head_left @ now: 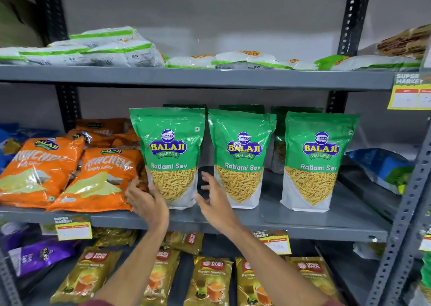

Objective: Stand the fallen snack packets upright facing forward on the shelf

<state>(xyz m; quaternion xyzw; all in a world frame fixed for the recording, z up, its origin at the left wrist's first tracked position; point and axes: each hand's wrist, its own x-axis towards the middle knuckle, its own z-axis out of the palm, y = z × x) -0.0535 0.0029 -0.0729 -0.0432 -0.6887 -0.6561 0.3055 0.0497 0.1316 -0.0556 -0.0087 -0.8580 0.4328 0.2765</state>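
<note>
Three green Balaji Ratlami Sev packets stand upright, fronts forward, on the middle grey shelf [303, 221]: a left packet [168, 152], a middle packet [241, 156] and a right packet [319, 159]. More green packets stand behind them. My left hand [144, 200] is at the lower left edge of the left packet, fingers spread and touching its side. On the other side of that packet, in the gap before the middle one, my right hand [214, 198] hovers open and grips nothing.
Orange Balaji chip packets [98, 177] lie slanted at the left of the same shelf. A blue packet [382, 168] lies at the far right. White and green bags [112, 47] lie flat on the shelf above. Gold tea packets [210, 280] fill the shelf below.
</note>
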